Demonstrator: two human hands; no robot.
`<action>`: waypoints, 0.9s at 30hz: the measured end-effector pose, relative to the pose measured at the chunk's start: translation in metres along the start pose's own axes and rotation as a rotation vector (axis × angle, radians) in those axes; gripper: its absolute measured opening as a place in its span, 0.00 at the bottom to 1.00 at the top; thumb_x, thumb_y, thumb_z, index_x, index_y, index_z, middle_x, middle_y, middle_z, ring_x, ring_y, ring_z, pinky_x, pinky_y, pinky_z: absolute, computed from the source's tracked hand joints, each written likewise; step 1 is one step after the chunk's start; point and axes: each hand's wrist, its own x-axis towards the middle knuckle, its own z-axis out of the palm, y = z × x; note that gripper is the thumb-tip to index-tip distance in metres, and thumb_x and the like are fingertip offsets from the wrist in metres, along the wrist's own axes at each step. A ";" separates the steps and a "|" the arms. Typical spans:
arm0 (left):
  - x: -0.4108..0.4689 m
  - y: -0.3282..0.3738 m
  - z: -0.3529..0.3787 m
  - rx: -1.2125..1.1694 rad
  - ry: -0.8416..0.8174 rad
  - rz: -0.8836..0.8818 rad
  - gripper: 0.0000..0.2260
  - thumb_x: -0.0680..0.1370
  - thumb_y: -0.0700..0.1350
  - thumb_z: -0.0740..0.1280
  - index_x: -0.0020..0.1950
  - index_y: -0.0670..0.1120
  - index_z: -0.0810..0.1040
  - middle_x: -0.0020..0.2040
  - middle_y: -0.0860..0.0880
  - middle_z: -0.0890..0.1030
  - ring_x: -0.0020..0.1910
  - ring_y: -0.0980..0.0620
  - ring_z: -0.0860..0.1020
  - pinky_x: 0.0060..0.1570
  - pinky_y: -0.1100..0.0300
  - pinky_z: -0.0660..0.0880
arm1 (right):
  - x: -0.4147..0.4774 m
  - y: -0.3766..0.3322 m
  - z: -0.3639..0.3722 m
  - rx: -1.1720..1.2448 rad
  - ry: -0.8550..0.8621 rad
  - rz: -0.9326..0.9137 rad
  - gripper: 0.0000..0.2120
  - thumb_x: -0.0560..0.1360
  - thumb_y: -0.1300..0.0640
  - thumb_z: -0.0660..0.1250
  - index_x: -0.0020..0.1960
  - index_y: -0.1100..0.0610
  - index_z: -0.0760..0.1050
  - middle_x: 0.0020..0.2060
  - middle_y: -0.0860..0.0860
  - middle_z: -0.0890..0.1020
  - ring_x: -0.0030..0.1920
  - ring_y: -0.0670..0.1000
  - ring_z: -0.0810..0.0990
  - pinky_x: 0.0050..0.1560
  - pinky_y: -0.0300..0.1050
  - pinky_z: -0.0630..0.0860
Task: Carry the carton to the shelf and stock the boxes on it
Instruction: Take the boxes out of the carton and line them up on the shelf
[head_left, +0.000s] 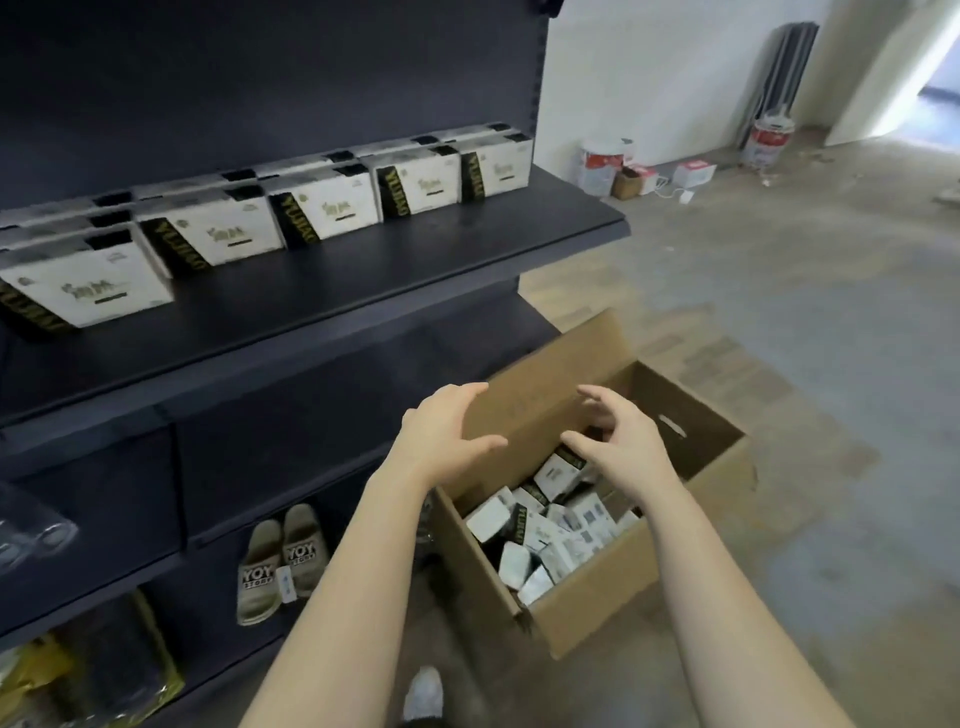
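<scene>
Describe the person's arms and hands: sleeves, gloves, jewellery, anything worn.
The left forearm and right forearm are bare to the frame edge, with no sleeve in view. The left hand and right hand wear no gloves, and no watch, ring or wristband shows on either.

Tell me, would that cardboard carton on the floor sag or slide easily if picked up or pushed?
The carton probably stays fairly stiff: its walls look straight. It is likely moderately heavy, since small boxes lie loosely piled inside and could shift when tilted. Its cut-out handle slot should help the grip.
</scene>
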 end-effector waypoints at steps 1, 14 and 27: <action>0.001 0.005 0.009 -0.003 -0.012 0.011 0.32 0.75 0.59 0.70 0.76 0.56 0.62 0.73 0.54 0.68 0.73 0.52 0.65 0.71 0.44 0.64 | -0.006 0.010 -0.005 0.010 0.007 0.034 0.28 0.73 0.52 0.73 0.71 0.47 0.69 0.62 0.47 0.75 0.60 0.48 0.75 0.54 0.42 0.72; 0.051 0.020 0.071 -0.111 -0.080 0.000 0.32 0.74 0.59 0.70 0.76 0.58 0.61 0.73 0.55 0.68 0.72 0.52 0.67 0.70 0.44 0.65 | -0.002 0.088 -0.043 0.035 0.083 0.256 0.28 0.71 0.53 0.75 0.69 0.47 0.71 0.60 0.47 0.78 0.58 0.51 0.78 0.58 0.50 0.76; 0.120 0.004 0.065 -0.123 -0.057 -0.071 0.32 0.75 0.58 0.70 0.76 0.55 0.62 0.73 0.53 0.68 0.72 0.53 0.67 0.71 0.45 0.65 | 0.088 0.092 -0.045 0.062 0.058 0.259 0.27 0.73 0.54 0.73 0.70 0.47 0.71 0.59 0.46 0.76 0.58 0.50 0.77 0.57 0.47 0.74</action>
